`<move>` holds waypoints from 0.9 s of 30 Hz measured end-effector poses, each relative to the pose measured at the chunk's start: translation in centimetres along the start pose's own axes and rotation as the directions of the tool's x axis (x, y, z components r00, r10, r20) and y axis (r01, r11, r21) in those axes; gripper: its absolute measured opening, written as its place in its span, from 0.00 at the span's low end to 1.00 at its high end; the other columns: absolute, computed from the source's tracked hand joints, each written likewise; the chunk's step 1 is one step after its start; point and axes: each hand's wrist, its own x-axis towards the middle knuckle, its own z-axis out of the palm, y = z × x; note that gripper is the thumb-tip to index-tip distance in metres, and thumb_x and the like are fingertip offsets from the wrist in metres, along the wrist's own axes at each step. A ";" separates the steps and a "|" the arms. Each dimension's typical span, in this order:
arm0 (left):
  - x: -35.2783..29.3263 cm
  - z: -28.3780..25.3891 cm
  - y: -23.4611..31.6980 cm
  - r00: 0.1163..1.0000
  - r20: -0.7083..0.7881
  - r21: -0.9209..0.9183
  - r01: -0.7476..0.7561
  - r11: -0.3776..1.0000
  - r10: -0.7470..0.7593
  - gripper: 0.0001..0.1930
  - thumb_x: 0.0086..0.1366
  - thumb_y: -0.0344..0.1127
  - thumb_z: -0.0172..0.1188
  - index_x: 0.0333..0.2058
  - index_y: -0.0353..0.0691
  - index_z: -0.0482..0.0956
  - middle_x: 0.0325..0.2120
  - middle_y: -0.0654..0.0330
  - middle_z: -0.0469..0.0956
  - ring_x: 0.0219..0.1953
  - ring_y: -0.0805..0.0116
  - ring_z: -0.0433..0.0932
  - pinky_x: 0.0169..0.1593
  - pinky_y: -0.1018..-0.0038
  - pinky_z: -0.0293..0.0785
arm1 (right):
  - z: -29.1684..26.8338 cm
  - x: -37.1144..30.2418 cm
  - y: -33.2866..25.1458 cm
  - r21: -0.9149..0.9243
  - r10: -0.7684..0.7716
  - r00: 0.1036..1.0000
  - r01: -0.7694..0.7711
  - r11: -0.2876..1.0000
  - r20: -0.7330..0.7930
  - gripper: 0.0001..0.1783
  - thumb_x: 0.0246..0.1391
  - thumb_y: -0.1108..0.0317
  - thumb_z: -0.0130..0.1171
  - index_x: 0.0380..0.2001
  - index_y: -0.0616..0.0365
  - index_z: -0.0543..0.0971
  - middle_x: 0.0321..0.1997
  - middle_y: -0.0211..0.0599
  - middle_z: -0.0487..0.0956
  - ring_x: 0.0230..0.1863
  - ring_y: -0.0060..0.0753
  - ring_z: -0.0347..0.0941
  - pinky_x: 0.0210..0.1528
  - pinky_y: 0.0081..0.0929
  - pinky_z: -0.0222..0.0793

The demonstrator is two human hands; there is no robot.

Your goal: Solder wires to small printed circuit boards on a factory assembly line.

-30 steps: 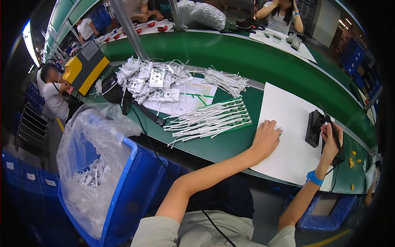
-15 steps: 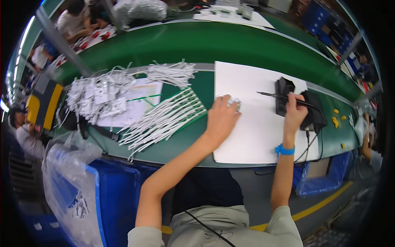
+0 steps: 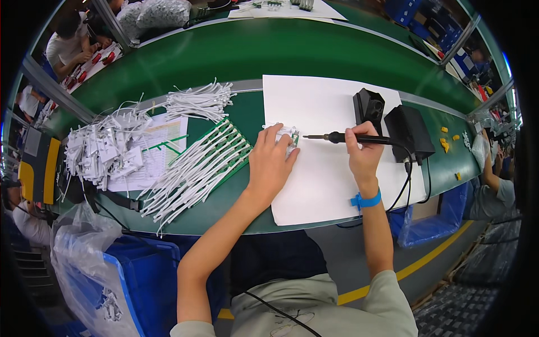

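Note:
On the white sheet [image 3: 325,191], my left hand [image 3: 270,163] steadies a small white piece with a green circuit board [image 3: 294,136], its fingers curled over the near side. My right hand [image 3: 365,151] grips a black soldering iron [image 3: 337,137] like a pen. The iron lies nearly level, and its metal tip points left at the board, a short gap away. Behind the right hand stands a black iron holder [image 3: 368,106], with a black box-shaped unit [image 3: 410,133] and cables beside it.
Left of the sheet lies a green board panel with rows of white wires [image 3: 196,168]. Farther left are a heap of white wired parts [image 3: 104,146] and a printed paper [image 3: 174,128]. Yellow bits [image 3: 444,145] lie at right. Blue bins [image 3: 146,264] stand below the bench.
My right hand has carried the soldering iron left, away from the holder, bringing its tip close to the board. My left hand stays at the small piece. The whole view has shifted.

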 end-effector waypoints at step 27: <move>0.1 -0.1 0.0 1.000 -0.002 -0.008 0.013 1.000 -0.013 0.10 0.55 0.34 0.70 0.34 0.37 0.81 0.53 0.54 0.74 0.53 0.53 0.73 0.46 0.62 0.77 | 1.1 -0.3 -0.7 -0.182 -0.088 0.990 0.106 0.977 0.109 0.09 0.56 0.71 0.65 0.27 0.61 0.75 0.19 0.30 0.76 0.19 0.15 0.69 0.22 0.14 0.61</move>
